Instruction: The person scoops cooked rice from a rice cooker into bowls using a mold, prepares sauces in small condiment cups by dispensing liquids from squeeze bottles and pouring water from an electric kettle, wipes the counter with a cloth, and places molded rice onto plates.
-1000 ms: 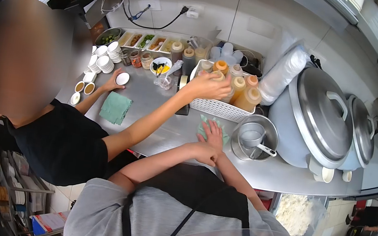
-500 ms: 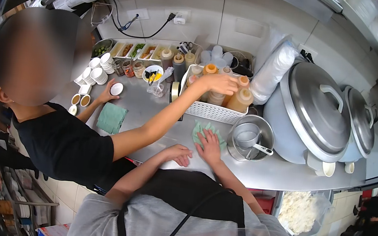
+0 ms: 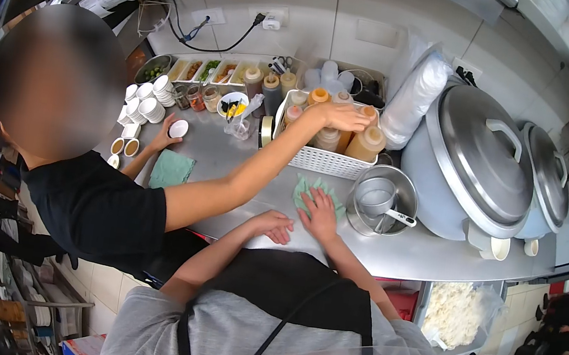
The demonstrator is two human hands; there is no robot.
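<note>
My right hand (image 3: pixel 320 214) lies flat on a crumpled green cloth (image 3: pixel 310 187) on the steel counter, its fingers spread. My left hand (image 3: pixel 272 226) is just to the left of it, near the counter's front edge, with loosely bent fingers and nothing in them. Right of the cloth stands a metal pot (image 3: pixel 403 189) with a handled strainer or small pan (image 3: pixel 375 197) inside. Behind the cloth is a white basket (image 3: pixel 329 163) of sauce bottles. A co-worker's hand (image 3: pixel 346 117) reaches over these bottles; that person's other hand (image 3: pixel 164 134) holds a small white cup (image 3: pixel 178 128).
Two large lidded cookers (image 3: pixel 443 177) occupy the right side. A folded green cloth (image 3: pixel 172 170) lies left, near stacked white cups (image 3: pixel 152 110) and jars. The co-worker's forearm (image 3: pixel 225 195) crosses the counter on my left. Below the counter's right edge is a tub of white food (image 3: pixel 453 315).
The co-worker's reaching hand has shifted slightly right over the bottles. The camera view has tilted a little. My hands stay in nearly the same places, the right one still on the cloth.
</note>
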